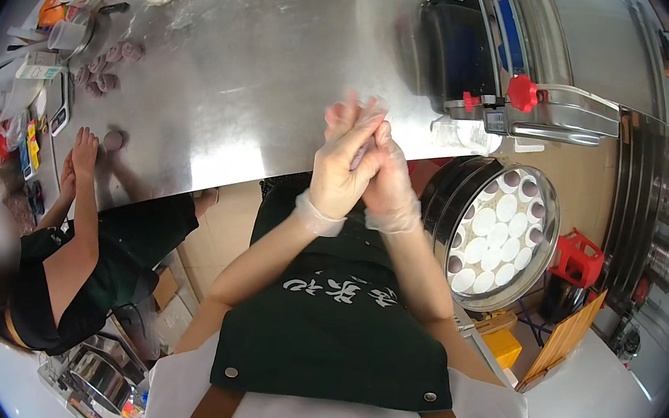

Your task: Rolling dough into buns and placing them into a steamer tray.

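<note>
My left hand (339,172) and my right hand (390,181), both in clear plastic gloves, are pressed together above the front edge of the steel table (270,53), palms around a purple dough piece (360,155) that shows only in part between them. The fingertips are blurred. To my right, a round steamer tray (548,202) holds several white paper rounds, some with purple pieces on them. On the table to the left lie several purple dough lumps (108,82) and a single round one (115,139).
A co-worker's hands (82,149) are at the table's left edge. A steel machine with red knobs (523,93) stands at the back right, with a clear container (462,134) below it. Utensils, bags and a scale (60,108) line the left. A red stool (576,257) is beyond the steamer.
</note>
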Demonstrator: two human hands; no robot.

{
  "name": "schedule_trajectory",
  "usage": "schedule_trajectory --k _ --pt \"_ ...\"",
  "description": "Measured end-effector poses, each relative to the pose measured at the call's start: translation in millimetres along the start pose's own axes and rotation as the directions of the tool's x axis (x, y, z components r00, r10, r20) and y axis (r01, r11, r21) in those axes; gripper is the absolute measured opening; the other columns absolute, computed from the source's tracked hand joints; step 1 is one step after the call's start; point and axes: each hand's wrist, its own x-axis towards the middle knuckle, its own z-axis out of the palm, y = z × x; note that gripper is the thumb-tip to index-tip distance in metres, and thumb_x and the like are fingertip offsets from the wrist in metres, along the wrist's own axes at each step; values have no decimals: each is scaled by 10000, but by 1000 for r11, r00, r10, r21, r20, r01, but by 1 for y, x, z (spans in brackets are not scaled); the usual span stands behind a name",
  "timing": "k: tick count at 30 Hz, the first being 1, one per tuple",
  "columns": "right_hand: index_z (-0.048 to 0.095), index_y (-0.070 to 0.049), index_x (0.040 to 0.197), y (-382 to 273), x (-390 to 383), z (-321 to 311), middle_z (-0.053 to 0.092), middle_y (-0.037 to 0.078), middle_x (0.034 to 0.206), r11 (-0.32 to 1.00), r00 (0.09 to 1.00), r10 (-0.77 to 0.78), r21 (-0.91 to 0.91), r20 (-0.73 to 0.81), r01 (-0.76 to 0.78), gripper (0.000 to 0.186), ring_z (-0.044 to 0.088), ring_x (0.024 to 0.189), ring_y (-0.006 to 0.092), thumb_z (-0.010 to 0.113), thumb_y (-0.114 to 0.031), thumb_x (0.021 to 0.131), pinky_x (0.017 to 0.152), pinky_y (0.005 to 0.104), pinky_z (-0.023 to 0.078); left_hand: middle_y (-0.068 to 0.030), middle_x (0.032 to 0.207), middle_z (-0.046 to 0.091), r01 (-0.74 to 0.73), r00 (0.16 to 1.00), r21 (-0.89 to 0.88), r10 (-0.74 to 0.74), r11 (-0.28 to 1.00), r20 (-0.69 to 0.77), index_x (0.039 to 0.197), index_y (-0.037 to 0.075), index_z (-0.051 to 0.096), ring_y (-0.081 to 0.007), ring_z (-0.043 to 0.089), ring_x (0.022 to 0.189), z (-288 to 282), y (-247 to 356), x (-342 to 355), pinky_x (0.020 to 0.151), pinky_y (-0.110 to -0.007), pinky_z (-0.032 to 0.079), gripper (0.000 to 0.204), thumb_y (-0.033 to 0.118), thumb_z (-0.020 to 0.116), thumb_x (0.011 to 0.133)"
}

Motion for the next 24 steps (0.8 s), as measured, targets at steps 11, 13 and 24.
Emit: schedule_trajectory --k 11,13,24 --pt "481 -63 1359 -8 -20 6 533 37 1299 976 974 -216 -19 -65 215 433 484 1218 126 460 -364 1048 1066 296 381 -141 1217 666 280 945 -449 -325 849 -25 1241 -22 610 -209 619 1118 14 20 14 1003 -345 459 294 108 529 990" --pt "512 -35 1326 -21 -18 4 556 21 1246 968 968 -241 -82 -61 236 376 508 1147 114 492 -274 1036 1022 267 399 -168 1315 611 215 975 -268 -222 939 4 1253 -26 600 -240 578 1211 20 30 23 1048 -378 430 316 142 532 994" --pt "433 -50 1408 -23 -16 -1 564 63 1278 943 944 -328 61 33 326 558 545 1136 162 457 -458 1027 1015 330 434 -220 1383 548 112 994 -481 -95 870 59 1352 -60 506 -324 524 1289 26 39 28 1094 -415 397 502 -16 519 852"
